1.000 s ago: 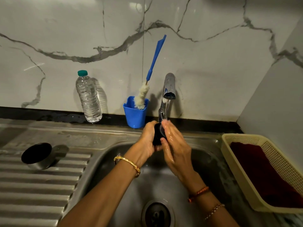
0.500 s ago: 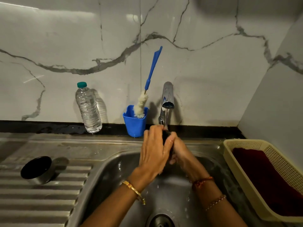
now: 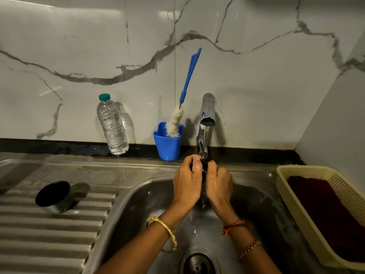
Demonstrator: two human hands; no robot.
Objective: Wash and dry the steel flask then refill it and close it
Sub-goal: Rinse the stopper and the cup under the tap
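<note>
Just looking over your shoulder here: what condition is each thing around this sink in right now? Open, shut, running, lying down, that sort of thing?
Tap: running, water falling onto the hands.
Small dark part: held under the stream, mostly hidden.
Left hand: wet, gripping the dark part.
Right hand: wet, gripping it too.
Steel flask: lying on the drainboard, open.
Water bottle: upright, capped.
Bottle brush: standing in the blue cup.
Basket: holds a dark red cloth.

Small dark item point(image 3: 204, 168) — mostly hidden between both wet hands
</note>
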